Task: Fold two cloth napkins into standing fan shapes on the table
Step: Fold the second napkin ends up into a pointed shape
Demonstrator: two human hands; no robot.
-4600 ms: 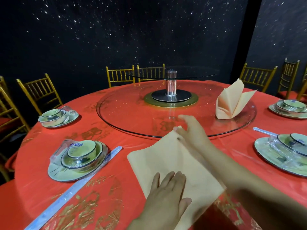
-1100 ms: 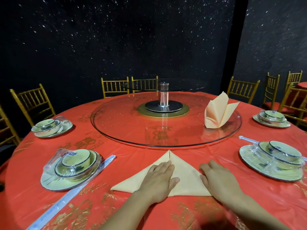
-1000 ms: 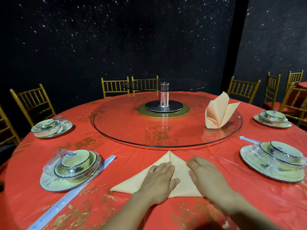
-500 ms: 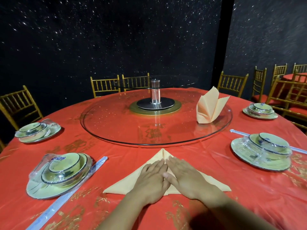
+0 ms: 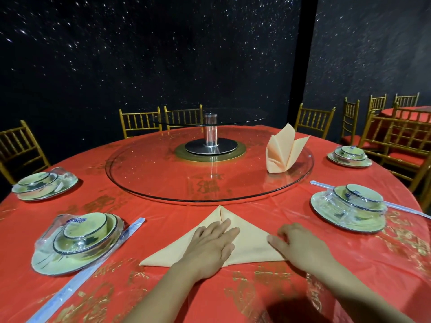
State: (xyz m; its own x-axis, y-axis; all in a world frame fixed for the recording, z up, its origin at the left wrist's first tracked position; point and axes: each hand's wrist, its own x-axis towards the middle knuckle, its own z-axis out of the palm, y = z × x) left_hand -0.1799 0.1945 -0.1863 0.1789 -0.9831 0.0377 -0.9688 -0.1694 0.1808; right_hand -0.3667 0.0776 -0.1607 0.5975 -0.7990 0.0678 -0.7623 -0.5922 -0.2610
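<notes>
A peach napkin [image 5: 247,241] lies flat on the red tablecloth [image 5: 163,220] in front of me, folded into a triangle with its point facing away and a seam down the middle. My left hand [image 5: 210,245] presses flat on the napkin's middle with straight fingers. My right hand [image 5: 300,245] lies on the napkin's right corner, fingers loosely bent over its edge. A second peach napkin [image 5: 283,150] stands folded upright on the glass turntable [image 5: 163,180] at the right.
Wrapped bowl-and-plate sets stand at the near left [image 5: 77,241], far left [image 5: 43,186], near right [image 5: 349,209] and far right [image 5: 348,155]. Wrapped chopsticks [image 5: 81,273] lie beside the near-left set. Gold chairs [image 5: 140,121] ring the table.
The square napkin became a triangle. In the last half second my right hand slid from the centre seam out to the right corner, smoothing the cloth; my left hand stayed pressed on the middle.
</notes>
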